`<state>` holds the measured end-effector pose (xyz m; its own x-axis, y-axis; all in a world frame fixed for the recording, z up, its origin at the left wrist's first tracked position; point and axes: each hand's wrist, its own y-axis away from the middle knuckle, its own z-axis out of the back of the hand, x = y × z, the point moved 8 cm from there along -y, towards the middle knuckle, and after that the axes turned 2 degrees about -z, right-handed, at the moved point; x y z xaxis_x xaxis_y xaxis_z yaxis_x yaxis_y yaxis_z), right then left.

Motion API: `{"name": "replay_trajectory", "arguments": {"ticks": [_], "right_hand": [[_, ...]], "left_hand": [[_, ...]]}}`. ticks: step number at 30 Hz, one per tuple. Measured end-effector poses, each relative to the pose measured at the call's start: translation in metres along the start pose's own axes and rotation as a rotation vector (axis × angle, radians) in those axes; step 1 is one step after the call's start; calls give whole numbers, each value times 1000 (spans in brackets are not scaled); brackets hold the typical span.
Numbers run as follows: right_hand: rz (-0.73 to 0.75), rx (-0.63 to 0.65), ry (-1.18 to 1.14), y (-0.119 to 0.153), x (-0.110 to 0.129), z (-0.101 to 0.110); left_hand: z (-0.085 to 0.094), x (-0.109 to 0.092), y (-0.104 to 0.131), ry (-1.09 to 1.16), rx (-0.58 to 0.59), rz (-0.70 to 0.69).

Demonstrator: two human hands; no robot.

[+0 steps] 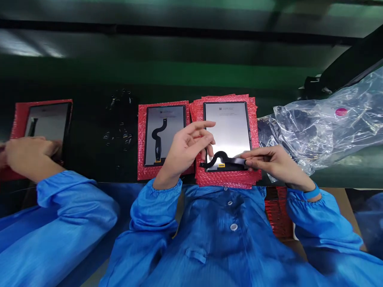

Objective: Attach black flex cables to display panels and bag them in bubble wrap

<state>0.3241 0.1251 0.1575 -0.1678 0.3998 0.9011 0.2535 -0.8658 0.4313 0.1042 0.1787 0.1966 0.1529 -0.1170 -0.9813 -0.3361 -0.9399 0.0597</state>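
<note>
A flat display panel (227, 127) with a silvery back and black edges rests on a stack of red bubble-wrap sheets (253, 119) in front of me. My right hand (266, 161) pinches one end of a black flex cable (221, 155) over the panel's near edge, beside a small yellow connector patch (222, 165). The cable curves left across the panel. My left hand (193, 145) hovers over the panel's left side with its fingers apart, holding nothing. Just left lies a second panel (176, 135) on red bubble wrap, its own black cable (158, 139) lying along it.
At far left a co-worker's hands (32, 155) are over another panel (48, 119) on red wrap. Small clear film scraps (121, 135) lie between the panels. Crumpled clear plastic bags (323, 123) fill the right side. Red packs (278, 211) are below the table edge.
</note>
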Motion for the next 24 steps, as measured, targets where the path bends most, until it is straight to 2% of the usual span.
{"name": "replay_trajectory", "arguments": {"ticks": [4, 6, 7, 11, 14, 18, 24], "right_hand": [[145, -320, -164, -5, 5, 21], [183, -430, -254, -6, 4, 27], [175, -443, -282, -8, 3, 27], [58, -294, -261, -22, -2, 9], [-12, -199, -208, -28, -4, -2], [-75, -178, -153, -30, -5, -6], [-93, -205, -125, -27, -5, -7]], "left_hand": [[29, 5, 17, -101, -355, -193], [31, 5, 33, -222, -469, -283], [26, 4, 41, -300, -483, -332], [-12, 5, 67, -663, -381, -550], [-34, 18, 79, -857, -321, -607], [-43, 34, 85, -953, -287, -593], [-45, 38, 87, -978, -280, -609]]}}
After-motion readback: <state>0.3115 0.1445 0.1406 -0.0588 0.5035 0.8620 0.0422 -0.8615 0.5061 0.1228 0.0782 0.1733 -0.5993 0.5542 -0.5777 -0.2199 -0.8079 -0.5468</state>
